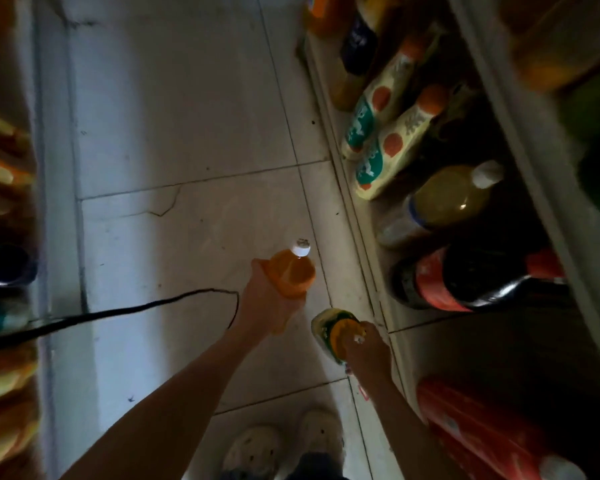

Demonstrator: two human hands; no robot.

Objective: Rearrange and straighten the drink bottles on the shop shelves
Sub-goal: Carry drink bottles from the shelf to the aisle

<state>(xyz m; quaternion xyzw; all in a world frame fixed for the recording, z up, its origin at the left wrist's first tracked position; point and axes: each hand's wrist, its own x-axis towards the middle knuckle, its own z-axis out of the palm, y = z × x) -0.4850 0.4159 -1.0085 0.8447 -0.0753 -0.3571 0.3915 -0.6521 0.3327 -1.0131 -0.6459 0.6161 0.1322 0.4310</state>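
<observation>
My left hand [269, 304] grips an orange drink bottle [291, 273] with a white cap, held above the tiled floor in the aisle. My right hand [368, 351] grips a second bottle [331, 327] by its top; this one has a green and yellow label and hangs just left of the shelf edge. The bottom shelf [357, 237] on the right carries two cream and teal bottles [388, 157], a yellow juice bottle [444, 202] with a white cap and a dark cola bottle [465, 278] with a red label.
A black cable [146, 306] runs across the floor tiles from the left. More bottles line a blurred shelf [4, 237] on the left. My shoes [281, 445] show at the bottom. A red-labelled bottle [482, 431] lies at lower right.
</observation>
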